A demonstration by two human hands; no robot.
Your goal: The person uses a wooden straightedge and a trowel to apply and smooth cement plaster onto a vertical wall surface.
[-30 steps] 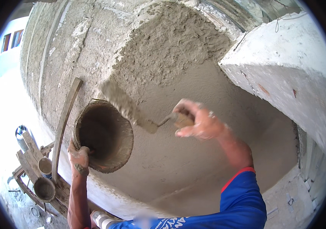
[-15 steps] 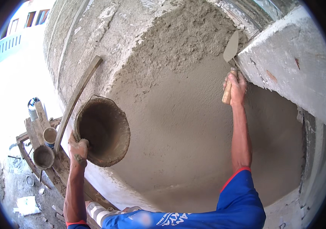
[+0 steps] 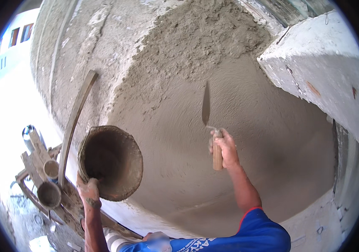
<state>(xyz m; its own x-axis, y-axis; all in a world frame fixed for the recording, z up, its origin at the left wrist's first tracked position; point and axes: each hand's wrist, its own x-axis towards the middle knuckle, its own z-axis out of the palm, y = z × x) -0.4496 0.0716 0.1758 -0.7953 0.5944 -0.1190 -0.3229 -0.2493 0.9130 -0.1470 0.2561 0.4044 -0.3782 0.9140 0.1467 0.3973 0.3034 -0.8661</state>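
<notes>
My right hand (image 3: pixel 225 148) is closed round the wooden handle of a pointed trowel (image 3: pixel 206 105). Its narrow metal blade points up, over a stretch of wet grey mortar (image 3: pixel 179 126) on the wall. Higher up, that mortar is rough and lumpy; lower down it looks smoothed, with curved stroke marks. At the left, my left hand (image 3: pixel 88 189) grips the rim of a mortar-crusted bucket (image 3: pixel 136 161). The bucket is tipped so its dark mouth faces me, and some mortar shows inside near my thumb. Wet mortar also clings to my left wrist.
A long wooden straightedge (image 3: pixel 75 117) leans left of the bucket. Beyond it, a plank scaffold (image 3: pixel 68 189) carries a small bowl (image 3: pixel 49 195), a cup-like container (image 3: pixel 51 169) and a dark pail (image 3: pixel 29 133). A concrete ledge (image 3: pixel 310 75) juts out at the upper right.
My right hand and the trowel have moved left and down, away from the concrete ledge, and the blade has turned nearly edge-on. The bucket sits slightly lower in view, still in my left hand.
</notes>
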